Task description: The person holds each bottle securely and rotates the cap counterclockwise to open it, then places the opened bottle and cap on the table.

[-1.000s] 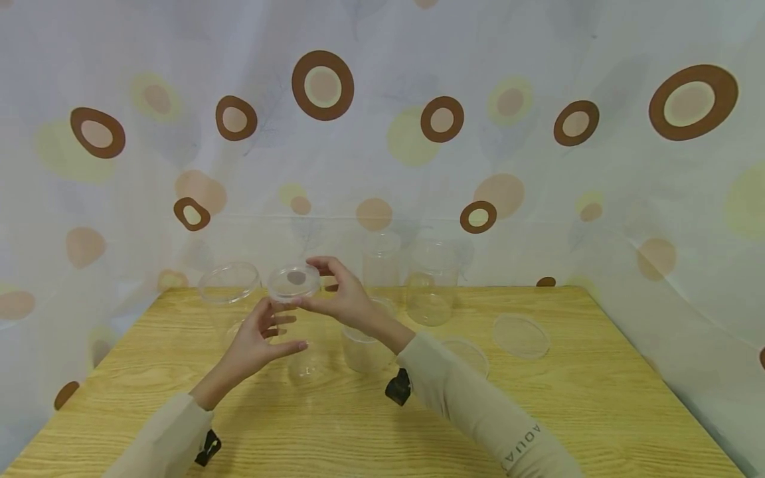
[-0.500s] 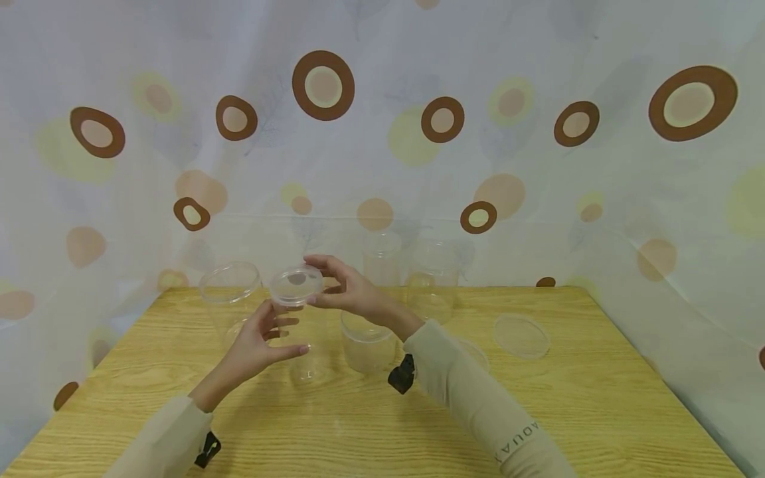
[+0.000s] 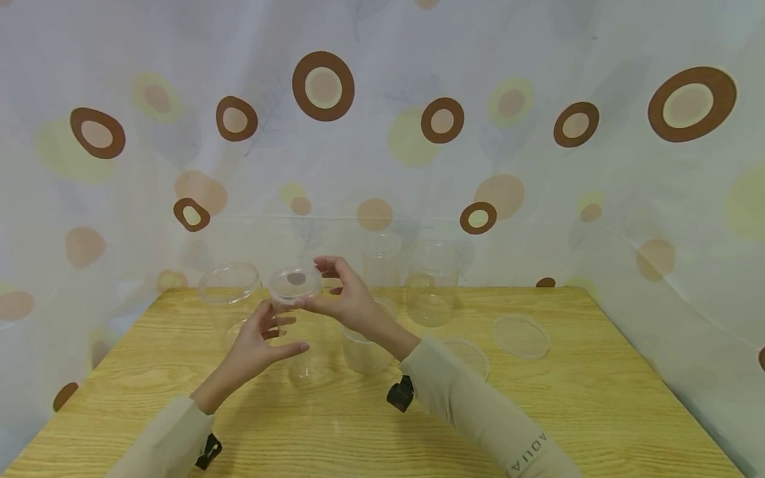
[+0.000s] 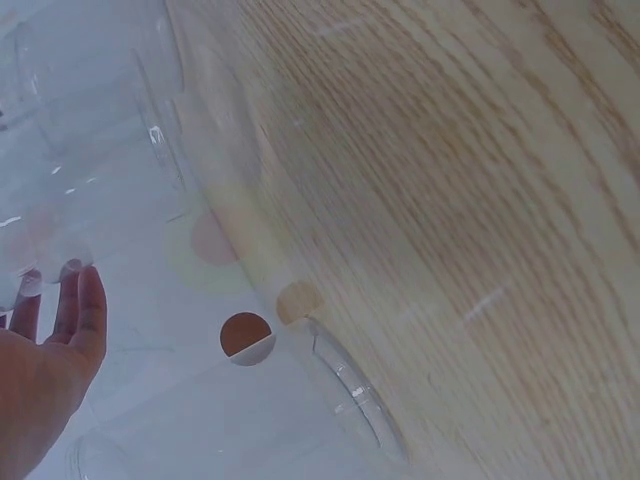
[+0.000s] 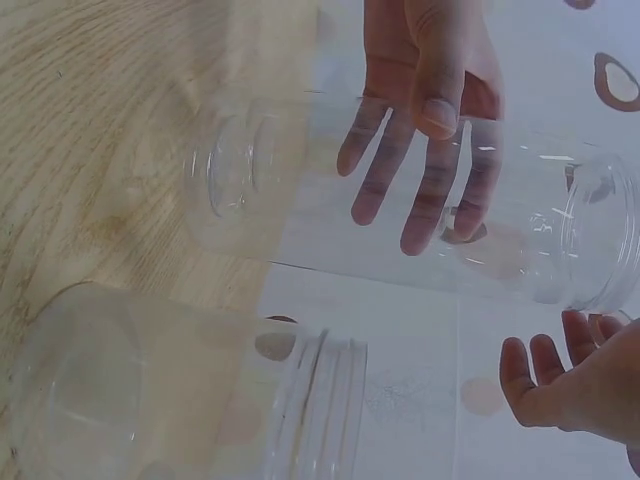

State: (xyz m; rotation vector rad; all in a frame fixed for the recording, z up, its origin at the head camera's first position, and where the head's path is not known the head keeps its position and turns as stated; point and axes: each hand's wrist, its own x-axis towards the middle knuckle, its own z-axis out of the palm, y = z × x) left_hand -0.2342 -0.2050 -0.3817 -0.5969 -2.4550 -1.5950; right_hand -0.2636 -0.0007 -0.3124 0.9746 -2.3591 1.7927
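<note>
The right wrist view shows best how the left hand (image 5: 428,110) holds the tall clear jar (image 5: 310,205): the thumb lies across the near wall, while four spread fingers show through from the far side. That view, turned sideways, also catches the right hand (image 5: 585,390), its fingers bent and parted at the edge of the clear lid (image 5: 605,235).

The head view, which leaves part of the left fingers behind the jar, shows the lid from above instead, level on the jar's top. There the right thumb meets the near edge and the forefinger curves about the far right side; how firmly they pinch cannot be told. Nor can it be told whether the jar's base touches the wooden table (image 3: 597,411).

Only the head view gives the whole surroundings: a wide-rimmed container (image 3: 232,311) just left of the jar, two jars (image 3: 431,285) farther back, and two loose lids (image 3: 520,336) lying flat to the right. The short container (image 3: 366,353) beside the jar reveals its ridged neck in the right wrist view. The left wrist view shows just the left hand's fingertips against clear plastic.
</note>
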